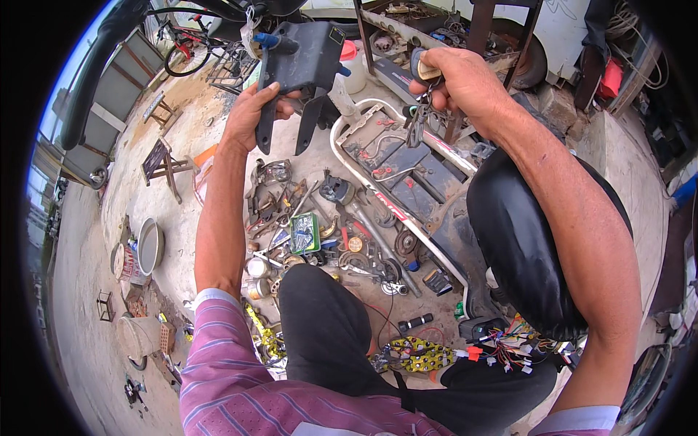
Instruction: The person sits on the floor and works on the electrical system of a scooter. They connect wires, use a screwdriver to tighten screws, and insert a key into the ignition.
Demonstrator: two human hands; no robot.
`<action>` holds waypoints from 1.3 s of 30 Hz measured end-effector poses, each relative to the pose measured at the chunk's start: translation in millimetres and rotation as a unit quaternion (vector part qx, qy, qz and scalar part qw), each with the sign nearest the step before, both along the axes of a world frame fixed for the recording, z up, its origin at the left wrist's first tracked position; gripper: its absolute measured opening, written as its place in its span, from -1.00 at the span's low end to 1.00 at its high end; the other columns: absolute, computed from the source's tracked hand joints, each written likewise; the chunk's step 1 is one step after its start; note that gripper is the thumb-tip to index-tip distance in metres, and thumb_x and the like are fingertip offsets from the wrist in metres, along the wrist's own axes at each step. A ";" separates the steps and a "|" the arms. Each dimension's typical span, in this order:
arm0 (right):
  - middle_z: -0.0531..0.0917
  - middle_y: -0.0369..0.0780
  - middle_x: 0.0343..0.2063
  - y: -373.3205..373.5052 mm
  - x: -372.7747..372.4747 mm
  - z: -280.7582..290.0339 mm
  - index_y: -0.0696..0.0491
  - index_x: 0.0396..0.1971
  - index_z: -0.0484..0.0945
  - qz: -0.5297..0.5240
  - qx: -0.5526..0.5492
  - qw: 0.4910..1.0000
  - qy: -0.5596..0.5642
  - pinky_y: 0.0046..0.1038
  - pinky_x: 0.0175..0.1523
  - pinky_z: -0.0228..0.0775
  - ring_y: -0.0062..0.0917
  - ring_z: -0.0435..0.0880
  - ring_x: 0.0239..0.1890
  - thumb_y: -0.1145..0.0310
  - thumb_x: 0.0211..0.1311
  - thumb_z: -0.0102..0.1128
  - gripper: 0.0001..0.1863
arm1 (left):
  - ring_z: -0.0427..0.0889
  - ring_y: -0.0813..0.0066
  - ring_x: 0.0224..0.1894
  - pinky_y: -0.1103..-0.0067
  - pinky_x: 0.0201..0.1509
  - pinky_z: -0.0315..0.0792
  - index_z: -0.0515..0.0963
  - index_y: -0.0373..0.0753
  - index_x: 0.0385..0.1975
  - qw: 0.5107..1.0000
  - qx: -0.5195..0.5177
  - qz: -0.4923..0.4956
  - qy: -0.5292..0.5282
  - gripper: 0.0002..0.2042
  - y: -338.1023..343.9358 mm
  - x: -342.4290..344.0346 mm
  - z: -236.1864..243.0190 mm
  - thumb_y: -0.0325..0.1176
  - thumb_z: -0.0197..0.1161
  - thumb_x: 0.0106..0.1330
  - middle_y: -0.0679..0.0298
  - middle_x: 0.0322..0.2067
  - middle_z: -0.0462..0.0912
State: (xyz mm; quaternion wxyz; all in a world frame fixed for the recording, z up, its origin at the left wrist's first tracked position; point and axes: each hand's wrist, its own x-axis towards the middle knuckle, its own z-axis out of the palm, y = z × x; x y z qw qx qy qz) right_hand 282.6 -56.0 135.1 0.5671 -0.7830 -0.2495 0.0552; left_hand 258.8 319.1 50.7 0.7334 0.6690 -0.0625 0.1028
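Note:
My left hand (251,112) is closed around the lower edge of a black plastic cover (302,62), thumb in front. The cover has two prongs pointing down and blue bits at its sides, and it is held up near the black handlebar at the upper left. My right hand (469,80) is raised at the upper middle, fingers pinched on a bunch of keys (416,131) with a fob, the keys dangling below the fingers. Under that hand lies the white tubular frame (396,207) of an electric scooter, with a black seat (512,240) beside my right forearm.
Hand tools and a green tray (305,232) of small parts are strewn on the concrete before my knees. A bundle of coloured wires (509,349) lies by my right leg. A wooden stool (163,167), a metal basin (150,247) and a bucket (138,334) stand at left.

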 end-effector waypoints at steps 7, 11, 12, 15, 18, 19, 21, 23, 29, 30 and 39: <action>0.79 -0.26 -0.33 -1.5 2.8 2.3 0.11 -0.29 0.62 -0.035 0.048 0.996 0.069 -0.53 -0.45 0.26 -0.74 0.45 -0.60 0.16 0.40 -0.02 -0.66 | 0.68 0.44 -0.42 0.47 -0.25 0.62 0.53 -0.36 0.00 0.977 -0.187 -0.100 0.024 -0.70 73.8 18.9 -42.1 -0.20 0.19 0.56 0.04 -0.19 0.73; 0.77 -0.23 -0.33 -2.8 4.5 0.9 0.08 -0.28 0.59 -0.031 0.056 0.995 0.075 -0.60 -0.48 0.19 -0.76 0.44 -0.58 0.11 0.43 0.02 -0.67 | 0.69 0.41 -0.41 0.41 -0.17 0.63 0.55 -0.33 -0.02 0.974 -0.202 -0.101 0.036 -0.66 83.3 39.8 -67.7 -0.12 0.18 0.56 0.08 -0.19 0.73; 0.78 -0.24 -0.33 -2.9 5.3 1.1 0.10 -0.30 0.61 -0.036 0.055 0.995 0.080 -0.57 -0.47 0.22 -0.75 0.44 -0.58 0.13 0.42 0.01 -0.66 | 0.70 0.42 -0.39 0.41 -0.16 0.63 0.56 -0.32 -0.03 0.975 -0.199 -0.094 0.040 -0.66 85.0 43.9 -72.7 -0.11 0.19 0.56 0.09 -0.21 0.73; 0.79 -0.26 -0.33 -2.4 7.4 1.4 0.11 -0.31 0.64 -0.037 0.055 0.994 0.086 -0.56 -0.46 0.24 -0.74 0.45 -0.58 0.14 0.40 0.00 -0.64 | 0.73 0.43 -0.33 0.43 -0.15 0.64 0.58 -0.29 -0.05 0.984 -0.156 -0.068 0.055 -0.65 88.6 56.7 -83.6 -0.06 0.21 0.55 0.15 -0.25 0.75; 0.79 -0.25 -0.33 -0.5 7.8 0.1 0.11 -0.30 0.64 -0.030 0.058 0.994 0.082 -0.56 -0.46 0.24 -0.74 0.45 -0.57 0.13 0.42 0.00 -0.64 | 0.72 0.43 -0.24 0.44 -0.08 0.59 0.60 -0.26 -0.08 0.995 -0.065 0.012 0.081 -0.63 87.6 64.9 -94.9 -0.01 0.19 0.55 0.20 -0.25 0.74; 0.79 -0.25 -0.33 0.4 7.9 -0.5 0.12 -0.30 0.64 -0.030 0.057 0.995 0.077 -0.56 -0.46 0.24 -0.74 0.45 -0.57 0.13 0.42 0.00 -0.63 | 0.72 0.43 -0.21 0.45 -0.05 0.57 0.60 -0.25 -0.08 0.995 -0.032 0.042 0.087 -0.62 86.0 67.7 -98.6 0.00 0.18 0.55 0.21 -0.24 0.73; 0.78 -0.23 -0.33 1.2 7.8 -1.2 0.12 -0.30 0.63 -0.027 0.057 0.995 0.077 -0.56 -0.46 0.24 -0.73 0.46 -0.57 0.12 0.42 -0.01 -0.63 | 0.72 0.49 -0.14 0.51 -0.07 0.52 0.63 -0.23 -0.07 0.989 0.024 0.118 0.085 -0.56 80.4 75.4 -105.9 0.09 0.23 0.49 0.27 -0.23 0.76; 0.78 -0.23 -0.33 1.7 7.9 -1.3 0.10 -0.26 0.60 -0.024 0.054 0.995 0.081 -0.58 -0.46 0.24 -0.75 0.45 -0.56 0.12 0.45 0.00 -0.65 | 0.69 0.56 -0.17 0.54 -0.08 0.48 0.65 -0.23 -0.07 0.975 0.064 0.199 0.078 -0.53 73.9 84.3 -112.0 0.13 0.28 0.45 0.31 -0.24 0.76; 0.77 -0.25 -0.33 0.4 6.9 0.7 0.03 -0.18 0.55 -0.016 0.046 0.995 0.091 -0.64 -0.45 0.23 -0.77 0.46 -0.55 0.10 0.50 0.03 -0.70 | 0.54 0.56 -0.26 0.53 -0.13 0.40 0.71 -0.37 -0.07 0.927 0.170 0.331 0.048 -0.50 65.3 96.9 -119.4 0.06 0.33 0.42 0.30 -0.31 0.71; 0.77 -0.25 -0.33 0.8 6.7 0.7 0.03 -0.18 0.55 -0.017 0.045 0.995 0.091 -0.63 -0.45 0.24 -0.77 0.46 -0.55 0.10 0.50 0.03 -0.71 | 0.56 0.55 -0.28 0.52 -0.15 0.42 0.72 -0.38 -0.09 0.924 0.170 0.340 0.042 -0.51 64.1 97.9 -119.9 0.04 0.35 0.41 0.28 -0.33 0.71; 0.77 -0.20 -0.29 3.0 4.1 0.4 0.09 -0.22 0.55 -0.026 0.051 0.994 0.089 -0.59 -0.44 0.24 -0.74 0.46 -0.54 0.13 0.47 0.00 -0.69 | 0.68 0.35 -0.14 0.43 0.02 0.49 0.67 -0.42 -0.02 0.911 0.176 0.373 -0.014 -0.51 49.2 89.1 -127.4 -0.02 0.31 0.42 0.08 -0.21 0.77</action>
